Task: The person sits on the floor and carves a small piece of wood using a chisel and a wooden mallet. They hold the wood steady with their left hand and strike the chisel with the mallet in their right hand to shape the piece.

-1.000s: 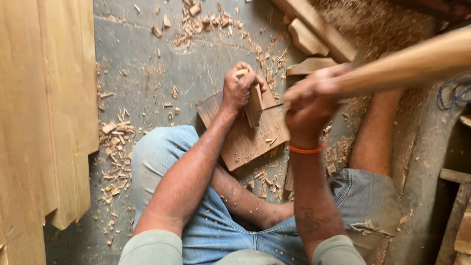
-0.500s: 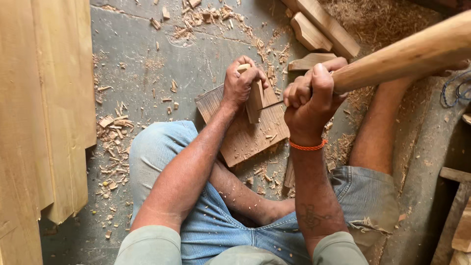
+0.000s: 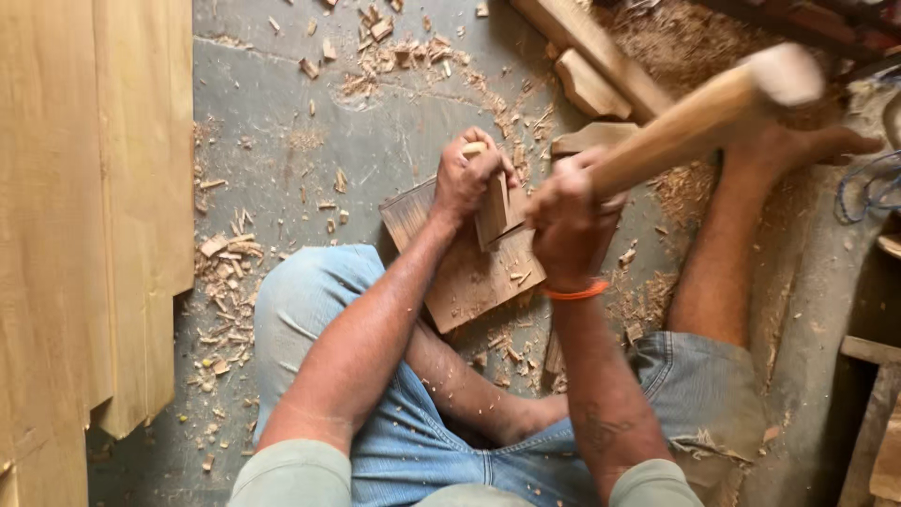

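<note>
I sit on the floor with a flat wooden block (image 3: 469, 272) in front of my legs. My left hand (image 3: 469, 178) grips a small upright piece of wood (image 3: 493, 211) that stands on the block. My right hand (image 3: 568, 221), with an orange band on the wrist, is closed around a long thick wooden handle (image 3: 694, 117) that slants up to the right, blurred by motion. The handle's working end is hidden by my hands.
Pale wooden planks (image 3: 84, 216) lie along the left. Wood chips (image 3: 225, 291) and sawdust litter the grey concrete floor. Several cut wooden pieces (image 3: 591, 80) lie at the top right. My bare right leg (image 3: 741, 216) stretches out; a blue cord (image 3: 868, 188) lies at the right edge.
The wooden handle has swung so its far end is now in view at the top right; my right hand has shifted slightly. My left hand stays on the small piece.
</note>
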